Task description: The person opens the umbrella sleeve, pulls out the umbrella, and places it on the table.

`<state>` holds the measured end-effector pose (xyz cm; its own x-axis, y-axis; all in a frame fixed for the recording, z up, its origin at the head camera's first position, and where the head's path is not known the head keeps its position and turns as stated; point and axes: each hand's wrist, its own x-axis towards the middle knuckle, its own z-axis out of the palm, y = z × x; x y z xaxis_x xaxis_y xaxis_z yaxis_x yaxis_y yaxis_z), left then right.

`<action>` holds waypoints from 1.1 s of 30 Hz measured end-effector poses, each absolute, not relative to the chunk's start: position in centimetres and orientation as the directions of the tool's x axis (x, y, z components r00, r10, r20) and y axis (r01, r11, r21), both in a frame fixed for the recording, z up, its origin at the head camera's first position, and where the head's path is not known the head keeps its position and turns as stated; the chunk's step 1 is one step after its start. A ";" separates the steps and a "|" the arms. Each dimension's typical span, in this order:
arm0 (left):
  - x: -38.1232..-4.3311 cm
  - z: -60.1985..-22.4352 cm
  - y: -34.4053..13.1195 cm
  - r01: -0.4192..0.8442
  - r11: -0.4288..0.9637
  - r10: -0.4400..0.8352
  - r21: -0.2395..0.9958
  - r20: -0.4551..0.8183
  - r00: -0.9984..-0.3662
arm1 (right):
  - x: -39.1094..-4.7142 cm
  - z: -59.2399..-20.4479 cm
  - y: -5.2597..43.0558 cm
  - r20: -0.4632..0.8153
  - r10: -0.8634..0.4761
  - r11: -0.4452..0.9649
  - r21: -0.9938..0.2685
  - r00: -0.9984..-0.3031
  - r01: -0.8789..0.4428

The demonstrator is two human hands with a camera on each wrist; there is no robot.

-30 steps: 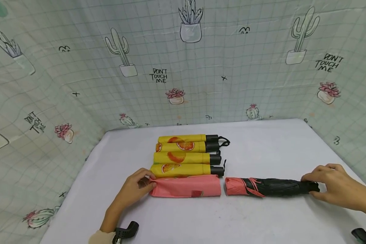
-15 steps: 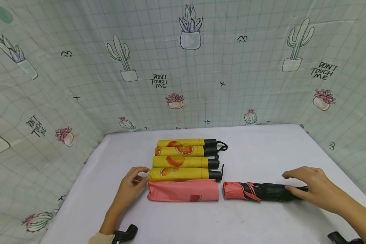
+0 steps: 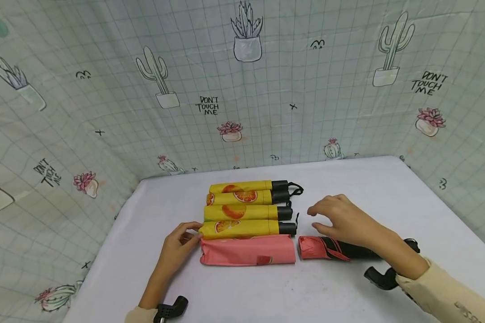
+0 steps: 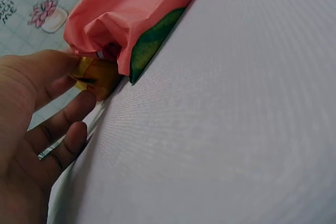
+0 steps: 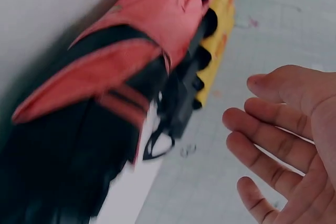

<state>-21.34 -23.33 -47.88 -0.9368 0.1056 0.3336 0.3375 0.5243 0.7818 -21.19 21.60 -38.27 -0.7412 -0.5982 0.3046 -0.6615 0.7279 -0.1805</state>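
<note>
My left hand (image 3: 178, 246) holds the left end of the nearest yellow folded umbrella (image 3: 242, 229) between thumb and fingers. Yellow fabric (image 4: 97, 80) shows at those fingertips in the left wrist view. Right in front of that umbrella lies a pink umbrella cover (image 3: 246, 251) with a watermelon print, its crumpled end (image 4: 107, 32) close to the thumb. To the cover's right is a folded black and red umbrella (image 3: 327, 247), partly hidden by my right forearm. Over it, my right hand (image 3: 343, 220) hovers with fingers spread and nothing in them, apart from the umbrella in the right wrist view.
Behind the nearest one, more yellow umbrellas (image 3: 238, 211) with orange prints lie side by side, black handles to the right. A black wrist loop (image 3: 296, 189) sticks out at the back. The white table (image 3: 307, 296) meets a cactus-print cloth (image 3: 283, 130) behind.
My right hand has let go of the black and red umbrella's right end and moved left above it. My left hand has shifted from the pink cover's end to the yellow umbrella's end.
</note>
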 end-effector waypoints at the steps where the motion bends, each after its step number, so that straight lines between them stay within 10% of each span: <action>1: -21.3 -47.9 -23.3 0.336 0.515 0.097 0.788 0.336 -0.937 | -21.5 -38.5 21.0 0.292 -0.607 0.724 -0.181 -0.740 -0.665; 33: -21.6 -48.3 -22.8 0.311 0.557 -0.021 0.770 0.387 -0.922 | -25.2 -41.7 15.2 0.180 -0.749 0.660 0.123 -0.637 -0.741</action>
<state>-21.65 -22.80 -48.30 -0.9216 -0.0214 0.3875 0.3108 0.5572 0.7700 -25.17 15.15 -41.72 -0.6372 -0.7494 0.1801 -0.7412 0.6598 0.1234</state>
